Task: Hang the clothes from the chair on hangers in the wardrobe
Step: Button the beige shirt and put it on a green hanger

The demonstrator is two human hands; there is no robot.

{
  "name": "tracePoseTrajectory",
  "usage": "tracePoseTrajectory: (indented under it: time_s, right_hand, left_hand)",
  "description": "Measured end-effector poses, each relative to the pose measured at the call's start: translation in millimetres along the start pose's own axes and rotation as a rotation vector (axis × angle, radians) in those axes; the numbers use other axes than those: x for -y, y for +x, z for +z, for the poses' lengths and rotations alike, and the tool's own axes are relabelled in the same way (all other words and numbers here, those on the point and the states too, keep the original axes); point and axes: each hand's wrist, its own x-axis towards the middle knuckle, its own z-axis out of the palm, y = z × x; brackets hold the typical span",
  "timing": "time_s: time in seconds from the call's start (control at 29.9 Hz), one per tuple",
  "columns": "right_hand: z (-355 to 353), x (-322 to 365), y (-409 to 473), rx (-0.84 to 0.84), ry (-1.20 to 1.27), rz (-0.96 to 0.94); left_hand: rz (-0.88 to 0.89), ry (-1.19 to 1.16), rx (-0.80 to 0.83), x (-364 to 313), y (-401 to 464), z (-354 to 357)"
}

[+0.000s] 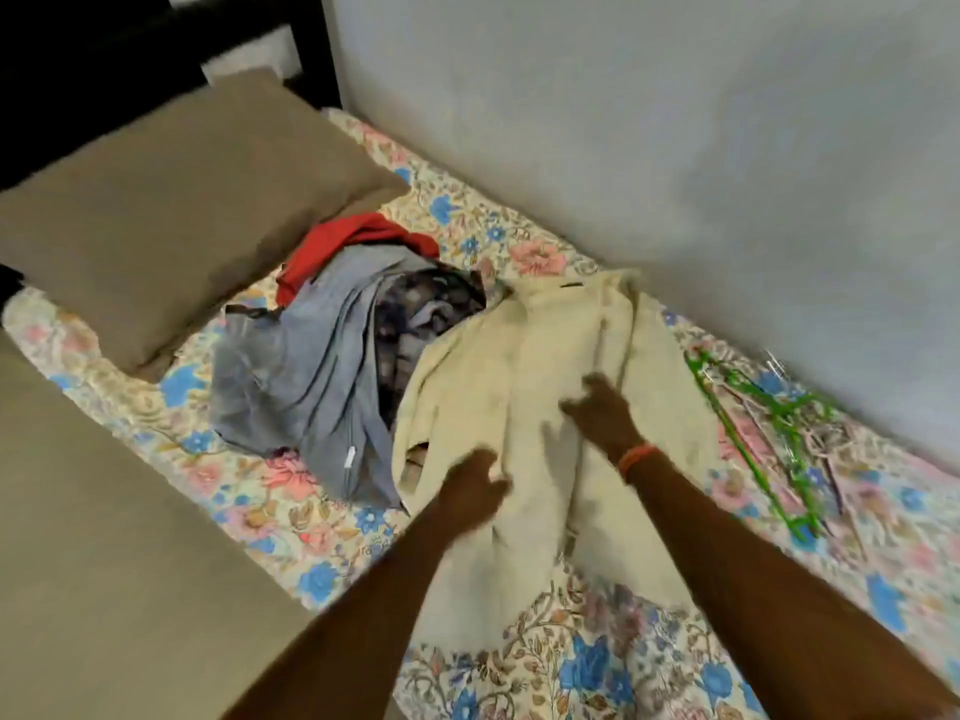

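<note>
A cream garment (pixel 524 366) lies spread on the floral bedsheet (pixel 291 517). My left hand (pixel 470 488) hovers over or touches its lower left part, fingers loosely curled and blurred. My right hand (pixel 602 402), with an orange band at the wrist, reaches over the garment's middle with fingers spread. Left of it lies a pile: a grey garment (pixel 306 376), a dark patterned one (pixel 421 314) and a red one (pixel 358 241). Green hangers (pixel 763 423) lie on the bed at the right, near the wall.
A brown pillow (pixel 171 210) lies at the head of the bed. A brown blanket or cushion (pixel 104 563) covers the near left. The grey wall (pixel 675 148) runs along the bed's right side. A dark headboard (pixel 78 44) stands at the top left.
</note>
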Motion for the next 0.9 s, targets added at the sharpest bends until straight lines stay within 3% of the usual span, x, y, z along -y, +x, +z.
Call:
tracePoseTrajectory:
  time_s: [0.07, 0.17, 0.33, 0.43, 0.53, 0.7, 0.9]
  right_hand:
    - [54, -79, -9, -0.026, -0.093, 0.036]
    - [95, -160, -14, -0.155, -0.237, 0.027]
    - [84, -209, 23, -0.625, -0.353, -0.184]
    - [73, -243, 58, -0.723, -0.316, -0.188]
    - [86, -275, 87, -0.751, -0.270, -0.128]
    - [87, -296, 105, -0.750, -0.081, -0.216]
    - [57, -306, 96, -0.402, 0.297, -0.337]
  left_hand:
    - [-0.030, 0.071, 0.046, 66, 0, 66]
    - [-0.043, 0.123, -0.097, 124, 10, 136]
    - [-0.035, 0.149, -0.367, 132, 49, 184]
    - [-0.023, 0.271, -0.537, 140, 79, 195]
    - [0.020, 0.298, -0.637, 147, 104, 193]
    - [-0.020, 0.195, -0.619, 139, 118, 184]
    - [-0.034, 0.157, -0.770, 120, 97, 216]
